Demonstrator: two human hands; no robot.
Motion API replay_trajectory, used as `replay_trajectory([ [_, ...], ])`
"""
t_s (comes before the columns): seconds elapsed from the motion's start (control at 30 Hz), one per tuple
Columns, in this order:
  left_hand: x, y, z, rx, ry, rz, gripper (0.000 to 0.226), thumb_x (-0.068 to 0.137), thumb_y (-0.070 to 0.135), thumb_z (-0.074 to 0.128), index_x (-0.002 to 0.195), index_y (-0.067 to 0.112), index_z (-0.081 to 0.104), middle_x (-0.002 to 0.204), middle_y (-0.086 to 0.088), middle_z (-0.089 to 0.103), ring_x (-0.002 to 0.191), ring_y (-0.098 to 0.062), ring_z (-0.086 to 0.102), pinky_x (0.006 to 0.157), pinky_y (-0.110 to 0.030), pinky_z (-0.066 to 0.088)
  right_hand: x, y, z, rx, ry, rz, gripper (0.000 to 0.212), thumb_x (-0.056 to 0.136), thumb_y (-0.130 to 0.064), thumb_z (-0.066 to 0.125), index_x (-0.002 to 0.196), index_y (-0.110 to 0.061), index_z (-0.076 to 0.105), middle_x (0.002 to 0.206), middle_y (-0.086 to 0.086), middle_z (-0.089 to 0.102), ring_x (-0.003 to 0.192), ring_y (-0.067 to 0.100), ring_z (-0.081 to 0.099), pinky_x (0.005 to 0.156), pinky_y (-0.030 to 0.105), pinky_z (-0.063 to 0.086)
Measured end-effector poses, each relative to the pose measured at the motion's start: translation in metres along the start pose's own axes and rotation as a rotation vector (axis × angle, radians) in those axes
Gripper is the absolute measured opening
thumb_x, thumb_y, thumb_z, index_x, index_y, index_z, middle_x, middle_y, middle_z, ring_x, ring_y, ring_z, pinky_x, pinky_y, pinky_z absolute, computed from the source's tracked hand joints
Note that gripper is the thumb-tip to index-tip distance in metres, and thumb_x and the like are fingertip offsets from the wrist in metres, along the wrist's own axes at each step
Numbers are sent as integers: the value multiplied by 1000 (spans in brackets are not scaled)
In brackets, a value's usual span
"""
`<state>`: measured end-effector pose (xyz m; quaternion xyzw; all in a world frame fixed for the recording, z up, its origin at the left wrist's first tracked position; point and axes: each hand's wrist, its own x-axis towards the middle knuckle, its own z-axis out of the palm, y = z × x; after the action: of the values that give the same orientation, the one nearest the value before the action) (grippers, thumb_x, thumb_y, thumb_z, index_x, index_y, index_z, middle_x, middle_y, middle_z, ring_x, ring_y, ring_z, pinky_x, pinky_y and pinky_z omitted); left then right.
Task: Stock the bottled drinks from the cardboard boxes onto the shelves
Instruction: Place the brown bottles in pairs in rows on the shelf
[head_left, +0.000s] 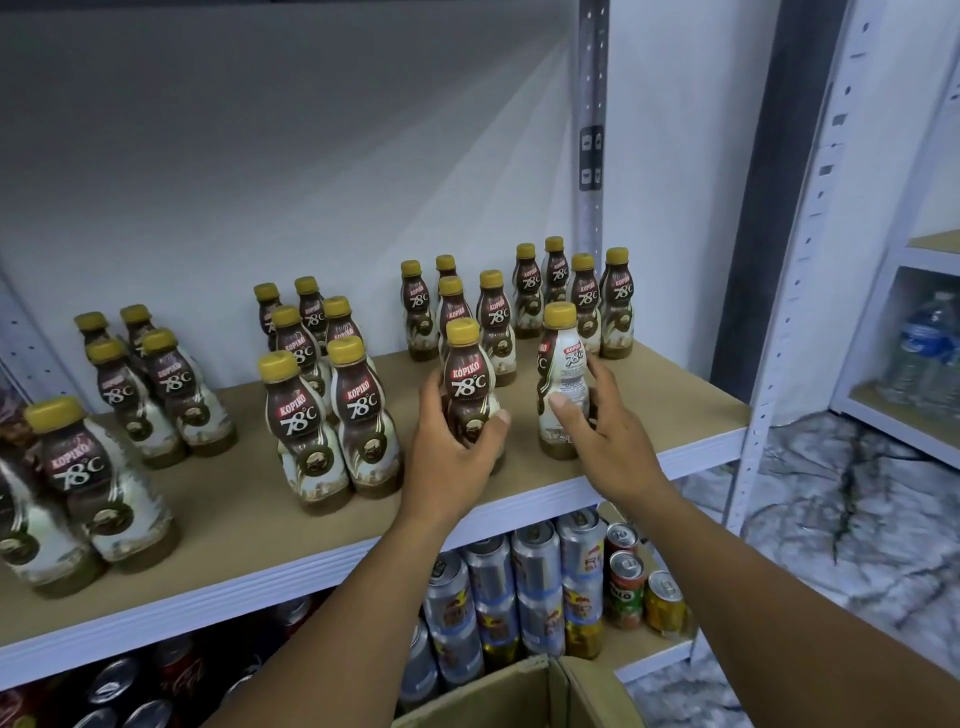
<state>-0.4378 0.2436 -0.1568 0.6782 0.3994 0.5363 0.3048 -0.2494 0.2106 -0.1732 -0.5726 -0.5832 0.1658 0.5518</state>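
Both grips are clenched round bottles. My left grip (452, 447) clasps a brown-labelled coffee bottle (466, 382) at its lower half, and my right grip (610, 431) holds a second bottle (562, 364), white side of its label towards me, thumb across the front. Both are upright near the front edge of the shelf (218, 509). The second one's base meets the board, while the first one's base is hidden by my hand. Close behind them stand more yellow-capped bottles: a back-right cluster (576, 296), a middle cluster (493, 312) and a left cluster (332, 415). Below the shelf are stacked cans (537, 582). An open cardboard box (519, 693) sits at the bottom edge, and water bottles (924, 353) stand on the rack to the right.
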Motion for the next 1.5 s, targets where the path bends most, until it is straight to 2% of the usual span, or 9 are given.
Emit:
replay_trajectory([
  [0.23, -2, -2, 1, -6, -15, -3, 71, 88, 9, 72, 138, 45, 38, 105, 38, 64, 96, 6, 65, 79, -9, 49, 0, 4, 2, -6, 11, 1, 69, 90, -60, 56, 149, -53, 22, 143, -19, 53, 125, 8, 57, 105, 39, 47],
  [0.4, -3, 0, 0, -20, -19, 2, 71, 87, 9, 73, 143, 39, 39, 106, 38, 63, 97, 6, 65, 77, -6, 47, 1, 6, 2, -25, 3, 1, 67, 89, -48, 59, 149, -42, 29, 134, -17, 59, 117, 8, 61, 102, 42, 50],
  [0.57, -3, 1, 1, -37, -12, 13, 70, 86, 7, 74, 137, 42, 40, 106, 34, 65, 98, 6, 65, 77, -6, 47, 1, 7, 2, -28, 10, 7, 65, 87, -49, 60, 144, -44, 31, 129, -17, 60, 112, 9, 63, 99, 44, 52],
  [0.73, -4, 3, 0, -48, -13, 12, 71, 87, 10, 76, 137, 44, 39, 109, 31, 65, 102, 9, 63, 78, -4, 45, 3, 6, 3, -58, 44, 5, 74, 86, -48, 75, 146, -38, 32, 132, -13, 57, 111, 7, 61, 92, 28, 48],
  [0.93, -4, 1, 0, -37, -16, 23, 72, 87, 13, 77, 140, 43, 38, 122, 24, 62, 109, 10, 61, 82, -4, 46, 4, 6, 4, -73, 48, 12, 74, 83, -52, 78, 142, -39, 35, 123, -18, 60, 110, 5, 62, 92, 28, 50],
  [1.13, -4, 1, -1, -35, -19, 8, 75, 87, 18, 79, 148, 36, 38, 123, 30, 58, 111, 14, 58, 83, -2, 44, 4, 4, 3, -67, 56, 25, 76, 83, -47, 79, 144, -37, 35, 111, -26, 59, 98, -7, 61, 82, 19, 48],
  [1.3, -4, 3, -1, -34, -21, 8, 75, 86, 20, 81, 144, 40, 38, 120, 36, 56, 110, 16, 57, 82, -2, 44, 5, 6, 3, -50, 54, 25, 74, 85, -44, 79, 144, -41, 33, 118, -13, 64, 99, -4, 63, 85, 24, 51],
  [1.4, -4, 4, -1, -18, -16, -2, 75, 85, 23, 83, 138, 48, 36, 117, 44, 55, 110, 16, 57, 83, -3, 45, 5, 6, 3, -41, 50, 18, 75, 86, -42, 78, 145, -41, 32, 116, -14, 67, 97, -3, 64, 87, 30, 53],
  [1.5, -4, 4, 0, -9, -10, -2, 74, 86, 23, 81, 137, 48, 35, 122, 33, 58, 110, 13, 58, 84, -6, 47, 5, 6, 3, -29, 48, 12, 78, 86, -44, 77, 148, -43, 29, 119, -19, 62, 97, 1, 64, 83, 28, 52],
])
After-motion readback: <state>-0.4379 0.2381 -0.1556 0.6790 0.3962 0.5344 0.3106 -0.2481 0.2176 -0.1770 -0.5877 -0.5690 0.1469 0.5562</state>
